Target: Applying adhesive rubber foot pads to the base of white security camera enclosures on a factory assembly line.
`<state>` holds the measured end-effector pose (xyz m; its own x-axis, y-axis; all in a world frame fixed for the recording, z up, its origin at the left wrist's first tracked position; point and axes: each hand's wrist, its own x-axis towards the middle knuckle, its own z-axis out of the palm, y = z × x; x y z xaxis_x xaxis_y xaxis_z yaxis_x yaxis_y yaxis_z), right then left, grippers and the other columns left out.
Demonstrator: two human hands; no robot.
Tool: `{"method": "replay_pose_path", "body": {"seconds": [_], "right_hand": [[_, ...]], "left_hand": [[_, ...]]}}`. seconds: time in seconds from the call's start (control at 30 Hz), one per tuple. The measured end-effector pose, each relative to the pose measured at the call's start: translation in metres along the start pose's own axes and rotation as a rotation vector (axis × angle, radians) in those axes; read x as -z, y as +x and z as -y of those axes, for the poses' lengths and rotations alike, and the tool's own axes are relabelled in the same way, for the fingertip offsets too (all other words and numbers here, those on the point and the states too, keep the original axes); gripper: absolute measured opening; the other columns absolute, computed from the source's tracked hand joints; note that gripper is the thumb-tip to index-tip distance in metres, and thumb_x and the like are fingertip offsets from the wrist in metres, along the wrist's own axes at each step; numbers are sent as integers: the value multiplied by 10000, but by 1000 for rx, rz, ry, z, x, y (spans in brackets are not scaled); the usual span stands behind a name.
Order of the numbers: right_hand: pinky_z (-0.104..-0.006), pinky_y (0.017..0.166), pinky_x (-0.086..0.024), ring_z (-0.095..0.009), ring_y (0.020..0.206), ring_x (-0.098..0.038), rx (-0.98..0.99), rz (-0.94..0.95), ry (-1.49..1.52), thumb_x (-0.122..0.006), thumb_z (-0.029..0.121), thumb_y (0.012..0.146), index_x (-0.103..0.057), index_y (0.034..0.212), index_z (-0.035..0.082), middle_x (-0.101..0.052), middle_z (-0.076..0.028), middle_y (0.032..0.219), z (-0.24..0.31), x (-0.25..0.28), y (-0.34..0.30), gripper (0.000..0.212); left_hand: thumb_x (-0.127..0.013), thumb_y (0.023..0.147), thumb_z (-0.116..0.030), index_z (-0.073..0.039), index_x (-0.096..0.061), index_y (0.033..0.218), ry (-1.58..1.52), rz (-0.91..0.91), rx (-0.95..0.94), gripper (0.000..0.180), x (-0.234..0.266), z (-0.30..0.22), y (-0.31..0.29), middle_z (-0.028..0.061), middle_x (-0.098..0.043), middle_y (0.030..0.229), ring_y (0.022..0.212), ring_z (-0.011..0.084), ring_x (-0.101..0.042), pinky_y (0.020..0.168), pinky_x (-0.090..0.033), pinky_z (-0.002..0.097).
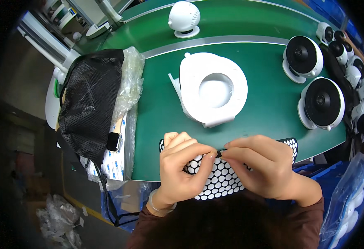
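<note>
A black sheet with rows of white round dots [221, 179] lies at the near edge of the green table, its far corners showing past both hands. My left hand [182, 166] is closed in a pinch at the sheet's far edge, thumb against forefinger. Close beside it, my right hand [262, 166] pinches too, its fingertips almost touching the left ones. A small dark bit shows between the fingertips; whether it is part of the sheet I cannot tell. Just beyond the hands sits a white rounded housing [191, 85] with a large round opening.
Two white devices with black round fronts, a nearer one [323, 102] and a farther one [301, 56], stand at right. Several similar ones crowd the far right. Another white device [185, 18] stands at the back. A black mesh bag [91, 99] and clear plastic wrap [129, 83] lie left.
</note>
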<state>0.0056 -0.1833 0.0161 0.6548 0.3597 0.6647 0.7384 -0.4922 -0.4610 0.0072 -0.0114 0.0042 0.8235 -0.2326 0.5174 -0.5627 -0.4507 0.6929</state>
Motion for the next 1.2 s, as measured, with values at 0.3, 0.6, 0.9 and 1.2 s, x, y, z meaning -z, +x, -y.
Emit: {"method": "replay_pose_path", "body": {"seconds": [0.3,0.6,0.9,1.2], "right_hand": [[-301,507,-452,-218,617,-570,-50,107,7,-640,29,652,-568,759,57,-573,-39,751,-2,2,13,132],[-292,521,-465,-204,640,-572,86,42,-5,-649,27,638,-563,788,40,-558,-42,754,-7,-10,15,172],[-315,489,-435,-232,604,-556,-67,154,137,-651,38,685,-571,805,56,-552,-62,706,-13,-4,20,145],[-294,569,-463,-232,650,-585,-127,234,115,-670,-41,636,-597,770,26,-606,-69,734,-4,6,28,167]], "left_hand": [[-629,656,4,-49,-600,681,19,-32,-13,65,3,-1,2,4,-518,572,535,155,-412,593,-261,290],[-626,675,4,-36,-594,688,-30,-115,80,53,5,9,0,25,-516,584,540,159,-412,600,-280,279],[-618,661,4,-38,-605,697,-28,-60,39,57,9,9,1,12,-539,606,553,151,-430,621,-281,278],[-619,643,13,-44,-610,686,27,-54,34,72,10,3,3,3,-525,578,540,150,-421,606,-254,290]]}}
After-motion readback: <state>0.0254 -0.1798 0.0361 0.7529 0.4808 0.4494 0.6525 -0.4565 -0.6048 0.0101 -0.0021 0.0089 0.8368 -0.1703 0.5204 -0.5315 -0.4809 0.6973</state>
